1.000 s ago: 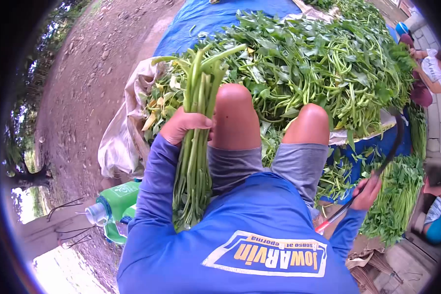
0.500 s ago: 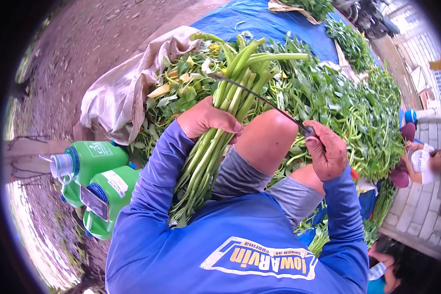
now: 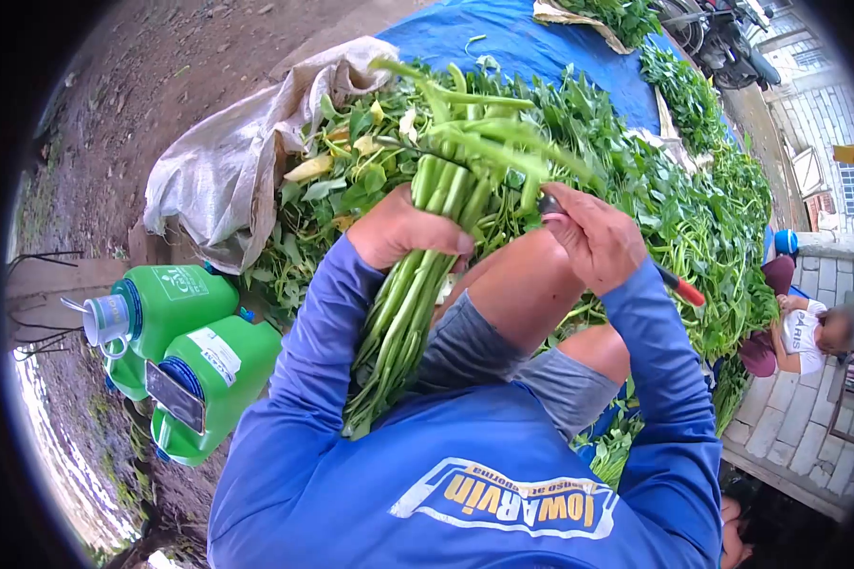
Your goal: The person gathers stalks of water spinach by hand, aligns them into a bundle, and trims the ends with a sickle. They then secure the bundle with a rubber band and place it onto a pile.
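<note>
My left hand [image 3: 410, 232] is wrapped round a bundle of water spinach [image 3: 399, 322], whose long green stems run down toward my lap. A knife sits in my right hand [image 3: 598, 237]; the red end of its handle [image 3: 685, 288] sticks out behind the wrist. Its dark, thin blade [image 3: 410, 146] crosses the bundle above my left fist, partly hidden by stems. Flat cut faces show just below the blade. Above it, the thick stem ends [image 3: 484, 128] tilt to the right, partly blurred.
A large heap of leafy greens [image 3: 674, 218] lies on a blue tarp [image 3: 531, 47] in front of me. A whitish sack [image 3: 213, 161] and green jugs [image 3: 185, 294] with a phone [image 3: 176, 396] are at left. Another person [image 3: 802, 332] sits at right; a motorcycle [image 3: 721, 43] stands behind.
My right hand has moved left and up toward the bundle, carrying the knife through the stems. The stem ends above the blade have come away and tipped to the right.
</note>
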### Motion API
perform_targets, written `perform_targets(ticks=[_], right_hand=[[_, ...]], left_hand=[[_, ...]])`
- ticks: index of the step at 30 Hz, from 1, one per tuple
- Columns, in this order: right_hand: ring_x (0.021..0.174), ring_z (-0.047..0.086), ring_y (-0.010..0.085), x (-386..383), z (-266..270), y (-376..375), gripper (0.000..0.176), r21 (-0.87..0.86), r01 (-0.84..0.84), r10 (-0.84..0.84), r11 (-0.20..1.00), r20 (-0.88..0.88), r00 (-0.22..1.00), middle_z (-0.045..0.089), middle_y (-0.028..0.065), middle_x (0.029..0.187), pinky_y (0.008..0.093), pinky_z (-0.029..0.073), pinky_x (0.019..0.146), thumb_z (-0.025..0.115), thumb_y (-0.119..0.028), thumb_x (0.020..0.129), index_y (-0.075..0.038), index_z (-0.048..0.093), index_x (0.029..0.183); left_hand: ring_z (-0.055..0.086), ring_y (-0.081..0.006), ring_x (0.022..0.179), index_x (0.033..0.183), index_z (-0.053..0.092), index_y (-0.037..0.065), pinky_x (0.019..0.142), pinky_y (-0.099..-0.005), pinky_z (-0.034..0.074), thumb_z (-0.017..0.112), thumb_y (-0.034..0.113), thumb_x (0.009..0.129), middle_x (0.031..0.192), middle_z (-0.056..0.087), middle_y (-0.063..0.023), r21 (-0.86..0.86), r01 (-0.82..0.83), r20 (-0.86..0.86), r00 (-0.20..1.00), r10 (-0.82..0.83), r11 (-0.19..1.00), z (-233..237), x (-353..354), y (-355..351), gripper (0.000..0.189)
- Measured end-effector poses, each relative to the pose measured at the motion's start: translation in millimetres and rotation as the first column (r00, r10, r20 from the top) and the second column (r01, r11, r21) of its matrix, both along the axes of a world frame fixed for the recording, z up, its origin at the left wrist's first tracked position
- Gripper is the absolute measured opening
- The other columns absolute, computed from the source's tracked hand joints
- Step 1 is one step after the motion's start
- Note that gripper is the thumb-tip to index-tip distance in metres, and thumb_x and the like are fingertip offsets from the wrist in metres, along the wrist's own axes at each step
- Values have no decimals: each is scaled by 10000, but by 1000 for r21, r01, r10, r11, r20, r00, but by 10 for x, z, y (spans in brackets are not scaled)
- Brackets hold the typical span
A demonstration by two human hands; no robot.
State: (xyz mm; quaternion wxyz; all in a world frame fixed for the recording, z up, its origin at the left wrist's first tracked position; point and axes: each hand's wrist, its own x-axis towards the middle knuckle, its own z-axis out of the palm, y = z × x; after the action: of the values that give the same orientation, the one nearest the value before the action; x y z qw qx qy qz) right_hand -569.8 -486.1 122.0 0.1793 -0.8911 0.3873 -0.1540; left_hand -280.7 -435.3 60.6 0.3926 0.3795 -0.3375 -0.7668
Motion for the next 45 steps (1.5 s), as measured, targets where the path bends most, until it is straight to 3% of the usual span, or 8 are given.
perform_targets(ticks=[8, 16, 21, 31, 34, 36, 41, 45], right_hand=[[899, 681, 135, -1141, -461, -129, 339, 216, 505, -519, 836, 9, 855, 773, 110, 1017, 309, 545, 814, 685, -253, 1025, -43, 698, 1290], [946, 739, 274, -2622, -1429, 1931, 327, -64, 927, -905, 370, 200, 375, 754, 177, 1073, 385, 569, 860, 678, -235, 1002, -13, 686, 1242], [886, 693, 229, -2404, -2681, 3844, 318, 143, 990, -990, 12, 140, -9, 720, 132, 1018, 379, 556, 806, 711, -270, 987, -47, 663, 1208], [972, 695, 476, -1325, -4680, 5486, 439, 473, 734, -842, -488, -478, -252, 713, 267, 1041, 506, 553, 840, 727, -419, 869, -54, 631, 1092], [960, 690, 482, -1556, -4361, 5118, 431, 337, 830, -896, -444, -170, -411, 714, 267, 1051, 511, 553, 842, 732, -410, 879, -44, 663, 1096], [994, 740, 290, -1767, -2740, 4290, 455, 468, 840, -846, -275, 297, -442, 739, 196, 1109, 414, 596, 855, 790, -315, 907, -15, 676, 1229], [1079, 682, 231, -1390, -1039, 2848, 1044, 676, 168, -583, 717, 714, -388, 618, 227, 1353, 355, 541, 972, 895, -193, 790, 41, 265, 1589], [1097, 634, 200, -1274, -919, 2377, 686, 710, 120, -646, 694, 687, -332, 626, 173, 1267, 329, 503, 997, 850, -165, 782, 3, 558, 1380]], left_hand=[[685, -229, 744, 1194, 610, -30, 697, -354, 587, 786, 126, 708, 885, 680, -118, -106, -355, 59, 930, 362, 929, 268, 680, 235, 540], [615, -204, 737, 1265, 548, -17, 706, -307, 565, 802, 154, 666, 883, 603, -99, -383, -327, 121, 909, 398, 864, 1341, 531, 536, 672], [625, -205, 679, 1195, 516, -2, 606, -325, 570, 833, 165, 615, 799, 618, -83, 85, 399, 356, 844, -402, 913, 1251, -166, 396, 682], [635, -237, 683, 1111, 598, -28, 621, -354, 530, 767, 241, 637, 809, 642, -130, 131, 810, 325, 509, -797, 571, 52, -2637, 665, 570], [635, -239, 681, 1115, 602, -40, 614, -343, 519, 745, 244, 655, 813, 639, -128, 133, 833, 384, 457, -802, 538, 37, -2813, 609, 559], [631, -241, 675, 1184, 587, -54, 598, -339, 525, 732, 254, 653, 841, 632, -133, 105, 829, 381, 476, -792, 549, 56, -2868, 603, 631], [667, -239, 697, 1148, 635, -44, 653, -344, 554, 736, 203, 658, 791, 661, -102, 131, 923, 396, 286, -873, 361, 254, -3157, 813, 558], [675, -220, 838, 1273, 594, -46, 770, -323, 545, 831, 315, 692, 917, 675, -80, 134, 901, 556, 276, -784, 412, 216, -3017, 705, 724]])
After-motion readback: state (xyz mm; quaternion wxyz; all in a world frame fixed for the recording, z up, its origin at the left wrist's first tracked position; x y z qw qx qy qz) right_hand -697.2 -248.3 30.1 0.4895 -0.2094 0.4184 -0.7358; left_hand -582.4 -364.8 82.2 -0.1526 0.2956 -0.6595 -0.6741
